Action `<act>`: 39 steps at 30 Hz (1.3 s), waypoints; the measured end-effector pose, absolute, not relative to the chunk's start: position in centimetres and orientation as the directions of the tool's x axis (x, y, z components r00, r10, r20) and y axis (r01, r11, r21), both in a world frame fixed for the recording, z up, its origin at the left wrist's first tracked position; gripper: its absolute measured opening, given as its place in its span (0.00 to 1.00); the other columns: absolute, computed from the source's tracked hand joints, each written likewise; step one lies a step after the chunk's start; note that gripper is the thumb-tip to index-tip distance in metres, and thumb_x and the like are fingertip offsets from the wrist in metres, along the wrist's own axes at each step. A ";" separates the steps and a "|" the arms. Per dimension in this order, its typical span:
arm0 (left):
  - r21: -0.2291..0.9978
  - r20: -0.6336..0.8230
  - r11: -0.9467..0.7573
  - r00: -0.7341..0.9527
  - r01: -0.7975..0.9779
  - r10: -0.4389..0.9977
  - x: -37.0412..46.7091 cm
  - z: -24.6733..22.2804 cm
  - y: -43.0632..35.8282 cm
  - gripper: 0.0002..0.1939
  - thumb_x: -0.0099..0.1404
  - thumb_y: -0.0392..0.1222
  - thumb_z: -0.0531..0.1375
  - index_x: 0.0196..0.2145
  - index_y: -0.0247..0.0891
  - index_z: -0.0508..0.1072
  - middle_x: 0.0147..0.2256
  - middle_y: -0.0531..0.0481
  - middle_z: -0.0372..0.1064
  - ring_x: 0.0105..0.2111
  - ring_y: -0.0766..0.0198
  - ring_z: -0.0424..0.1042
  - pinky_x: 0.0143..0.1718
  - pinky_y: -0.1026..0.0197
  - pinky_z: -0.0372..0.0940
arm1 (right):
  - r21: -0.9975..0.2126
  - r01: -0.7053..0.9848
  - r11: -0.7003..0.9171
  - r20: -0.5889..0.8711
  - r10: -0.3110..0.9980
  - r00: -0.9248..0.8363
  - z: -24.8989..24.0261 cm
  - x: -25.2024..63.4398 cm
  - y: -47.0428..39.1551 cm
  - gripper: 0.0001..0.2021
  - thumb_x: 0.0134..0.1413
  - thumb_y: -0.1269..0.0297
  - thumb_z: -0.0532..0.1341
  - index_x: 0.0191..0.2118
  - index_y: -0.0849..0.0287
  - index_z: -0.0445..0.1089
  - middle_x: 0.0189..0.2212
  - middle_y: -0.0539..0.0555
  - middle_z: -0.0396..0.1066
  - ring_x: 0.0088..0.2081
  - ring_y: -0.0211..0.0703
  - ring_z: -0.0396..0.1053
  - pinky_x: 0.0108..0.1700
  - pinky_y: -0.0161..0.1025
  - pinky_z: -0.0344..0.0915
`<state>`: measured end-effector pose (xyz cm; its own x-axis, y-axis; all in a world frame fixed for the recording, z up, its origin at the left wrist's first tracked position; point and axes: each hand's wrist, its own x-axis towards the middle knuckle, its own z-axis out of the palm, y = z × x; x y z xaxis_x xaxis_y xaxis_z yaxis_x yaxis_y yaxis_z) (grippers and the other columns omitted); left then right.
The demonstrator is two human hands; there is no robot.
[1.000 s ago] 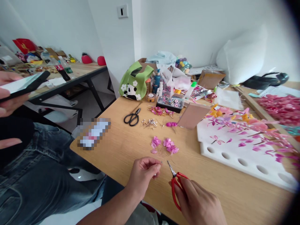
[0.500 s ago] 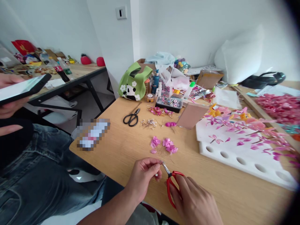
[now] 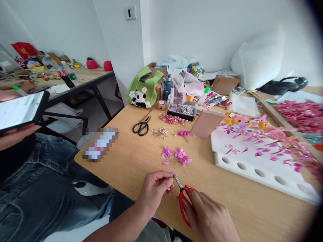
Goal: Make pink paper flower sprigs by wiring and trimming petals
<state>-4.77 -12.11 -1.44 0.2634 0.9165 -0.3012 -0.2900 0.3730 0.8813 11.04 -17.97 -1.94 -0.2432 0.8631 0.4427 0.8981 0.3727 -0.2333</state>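
My right hand point(image 3: 207, 210) grips red-handled needle-nose pliers point(image 3: 186, 196). Their narrow metal tip meets the fingertips of my left hand point(image 3: 158, 185), just above the near edge of the table. That left hand is closed in a pinch on something small; a white bead point(image 3: 168, 189) shows below its fingers, and the rest is hidden. Just beyond lie two clusters of pink petals, one on the left point(image 3: 166, 154) and one on the right point(image 3: 183, 156). Farther back are pearl-headed stems point(image 3: 160, 132) and black-handled scissors point(image 3: 141, 126).
A white foam block point(image 3: 248, 173) with holes lies right, pink flower sprays point(image 3: 275, 143) over it. Behind stand a bead tray point(image 3: 182, 111), a brown card point(image 3: 207, 124) and a green bag point(image 3: 143, 88). On the left, another person holds a phone point(image 3: 22, 109).
The plier tip has shifted slightly at my left fingertips, and its handles sit a little lower. The other person's phone has moved down and left.
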 end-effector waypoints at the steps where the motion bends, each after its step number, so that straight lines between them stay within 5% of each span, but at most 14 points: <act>1: 0.884 -0.299 0.369 0.262 -0.286 0.918 -4.8 -1.4 -12.1 0.14 0.54 0.46 0.67 0.32 0.32 0.78 0.21 0.51 0.68 0.22 0.69 0.63 0.26 0.65 0.59 | -0.253 0.893 0.371 0.427 0.872 -0.241 -2.0 11.1 -18.1 0.13 0.65 0.64 0.48 0.29 0.56 0.62 0.19 0.47 0.64 0.18 0.36 0.63 0.22 0.33 0.51; 10: 0.883 -0.297 0.371 0.272 -0.286 0.915 -4.8 -2.0 -12.2 0.11 0.55 0.45 0.66 0.31 0.33 0.78 0.21 0.52 0.68 0.22 0.70 0.63 0.26 0.66 0.58 | -0.116 0.917 0.381 0.525 0.807 -0.269 -2.1 11.1 -17.8 0.15 0.66 0.65 0.48 0.28 0.56 0.63 0.17 0.47 0.64 0.18 0.38 0.63 0.24 0.37 0.49; 18: 0.852 -0.348 0.413 0.241 -0.321 0.906 -4.8 -1.9 -11.8 0.14 0.49 0.46 0.69 0.28 0.31 0.76 0.20 0.52 0.68 0.21 0.69 0.63 0.25 0.66 0.58 | -0.266 0.889 0.372 0.503 0.841 -0.201 -1.7 11.7 -18.1 0.13 0.65 0.64 0.50 0.29 0.57 0.64 0.18 0.47 0.65 0.18 0.35 0.65 0.23 0.34 0.52; 24: 0.896 -0.326 0.371 0.205 -0.245 0.923 -5.0 -1.9 -11.7 0.13 0.51 0.46 0.68 0.28 0.32 0.76 0.20 0.52 0.67 0.21 0.69 0.63 0.26 0.66 0.58 | -0.229 0.896 0.380 0.467 0.851 -0.242 -1.3 11.7 -18.2 0.11 0.64 0.63 0.50 0.33 0.57 0.66 0.20 0.49 0.67 0.20 0.38 0.65 0.23 0.34 0.52; 39: 0.990 0.020 -0.038 0.130 0.135 0.991 -5.4 -1.1 -12.0 0.07 0.58 0.37 0.60 0.23 0.36 0.74 0.23 0.51 0.66 0.24 0.67 0.64 0.27 0.66 0.58 | -0.065 0.922 0.382 0.497 0.814 -0.302 -1.3 11.0 -17.9 0.15 0.66 0.66 0.45 0.31 0.58 0.64 0.18 0.49 0.64 0.18 0.39 0.62 0.24 0.37 0.49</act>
<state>-5.44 -11.99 -1.07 0.1305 0.9913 0.0198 0.1349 -0.0376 0.9902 11.02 -17.93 -1.27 -0.3022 0.8136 0.4967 0.9219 0.3820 -0.0648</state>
